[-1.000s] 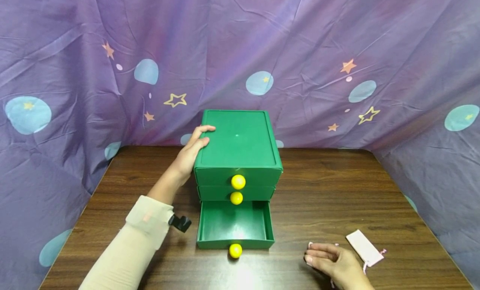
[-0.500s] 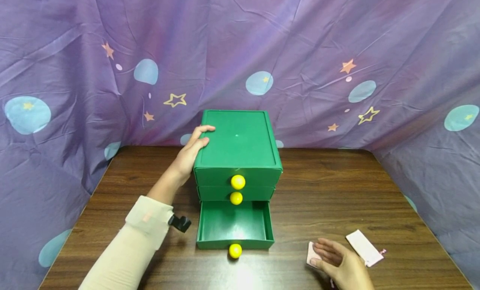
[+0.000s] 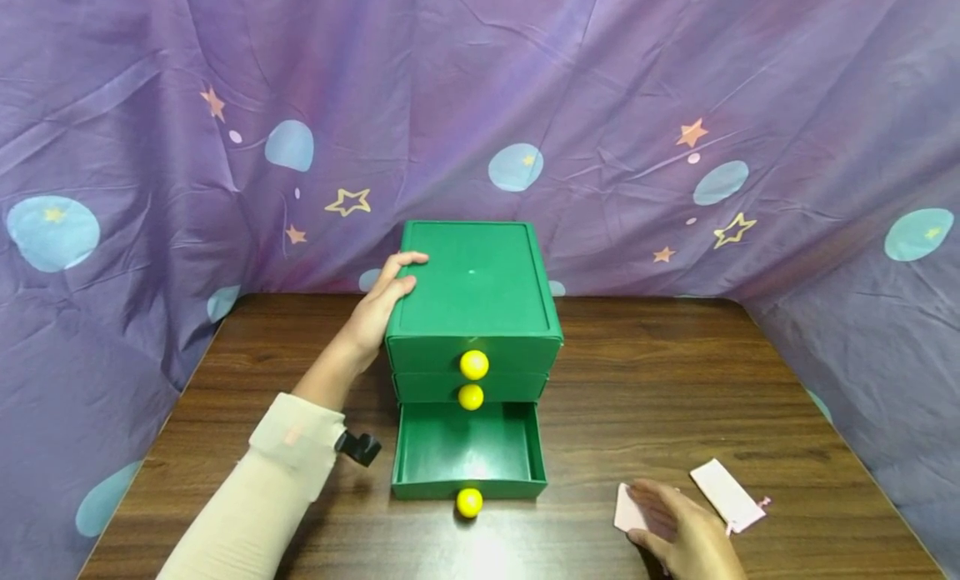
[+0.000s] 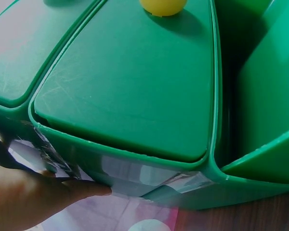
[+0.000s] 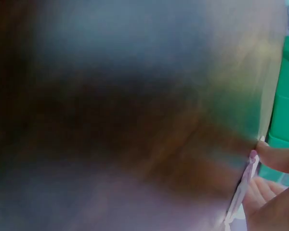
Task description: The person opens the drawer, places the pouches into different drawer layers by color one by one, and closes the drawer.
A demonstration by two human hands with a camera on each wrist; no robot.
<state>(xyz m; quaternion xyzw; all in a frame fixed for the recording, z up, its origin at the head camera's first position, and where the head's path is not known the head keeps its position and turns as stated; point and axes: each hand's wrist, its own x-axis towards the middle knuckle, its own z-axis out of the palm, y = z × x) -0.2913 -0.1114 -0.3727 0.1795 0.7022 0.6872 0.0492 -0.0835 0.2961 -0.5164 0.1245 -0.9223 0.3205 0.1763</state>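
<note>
Within the right grip (image 3: 688, 530) lies a pink pouch (image 3: 627, 510), left end protruding.

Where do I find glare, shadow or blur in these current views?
Head view: white glare on the table below the open drawer; left wrist view: shadow beside the yellow knob; right wrist view: mostly blurred, the right hand at the edge clearer.

From the right hand (image 3: 686, 526), bare table (image 3: 577, 472) leads toward 10 o'clock to the pulled-out drawer (image 3: 468, 451), open from above, while a pale pouch (image 3: 726, 494) lies at 2 o'clock and the left forearm (image 3: 258, 501) blocks the drawer's 9 o'clock side.
</note>
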